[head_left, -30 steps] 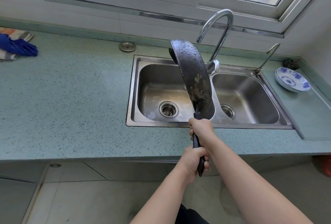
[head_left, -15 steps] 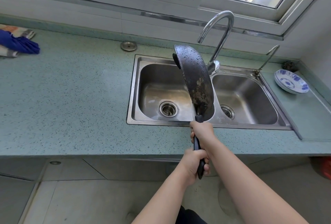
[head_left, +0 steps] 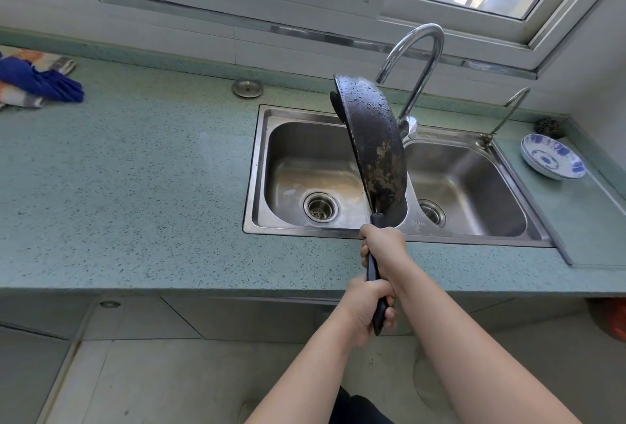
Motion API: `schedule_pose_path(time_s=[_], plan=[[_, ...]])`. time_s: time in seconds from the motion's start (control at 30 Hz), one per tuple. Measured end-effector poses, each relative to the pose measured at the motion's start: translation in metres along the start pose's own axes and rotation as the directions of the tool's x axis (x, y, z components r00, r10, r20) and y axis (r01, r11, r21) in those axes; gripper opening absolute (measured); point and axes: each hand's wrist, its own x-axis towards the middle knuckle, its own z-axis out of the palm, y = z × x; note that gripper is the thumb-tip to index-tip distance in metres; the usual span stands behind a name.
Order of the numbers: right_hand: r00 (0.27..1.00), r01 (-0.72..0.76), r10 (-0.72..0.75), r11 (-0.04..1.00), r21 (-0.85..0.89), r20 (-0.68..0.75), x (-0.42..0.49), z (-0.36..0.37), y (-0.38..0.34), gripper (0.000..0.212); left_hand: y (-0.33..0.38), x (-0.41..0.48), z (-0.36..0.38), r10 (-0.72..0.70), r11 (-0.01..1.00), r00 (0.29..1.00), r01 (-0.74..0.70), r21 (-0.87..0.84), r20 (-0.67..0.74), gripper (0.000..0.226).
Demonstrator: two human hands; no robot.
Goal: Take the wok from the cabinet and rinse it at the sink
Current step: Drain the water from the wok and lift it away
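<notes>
I see both hands curled tight around the handle [head_left: 372,269] of the wok [head_left: 374,145], the right hand [head_left: 382,244] up near the pan and the left hand [head_left: 364,308] at the handle's end. The wok is held on edge, beaded with water, above the divider of the double sink [head_left: 261,169], in front of the faucet [head_left: 418,61]. The sink sits in a speckled green surface [head_left: 135,186] under a window [head_left: 372,0]. A blue cloth [head_left: 44,83] lies far left, and blue-patterned plates [head_left: 552,159] are stacked on the right.
</notes>
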Motion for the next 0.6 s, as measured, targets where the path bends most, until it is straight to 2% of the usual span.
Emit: schedule_pose_path(time_s=[0.23, 0.37, 0.5, 0.6], plan=[[0.999, -0.036, 0.036, 0.999, -0.014, 0.017, -0.008, 0.000, 0.001, 0.018, -0.002, -0.006, 0.001, -0.004, 1.000, 1.000, 0.004, -0.005, -0.007, 0.013], [0.999, 0.001, -0.004, 0.998, 0.066, 0.044, -0.012, -0.004, -0.011, 0.022, 0.007, -0.009, 0.006, 0.039, 0.999, 0.999, -0.039, 0.005, 0.018, 0.012], [0.999, -0.021, 0.019, 0.999, 0.041, 0.046, -0.012, 0.000, -0.008, 0.024, 0.003, -0.011, 0.005, 0.035, 0.999, 0.999, -0.035, 0.000, -0.021, 0.012], [0.996, -0.053, 0.052, 0.998, 0.014, 0.077, -0.012, 0.006, -0.006, 0.024, 0.003, -0.011, 0.002, 0.002, 1.000, 0.999, -0.002, -0.002, -0.053, 0.020]])
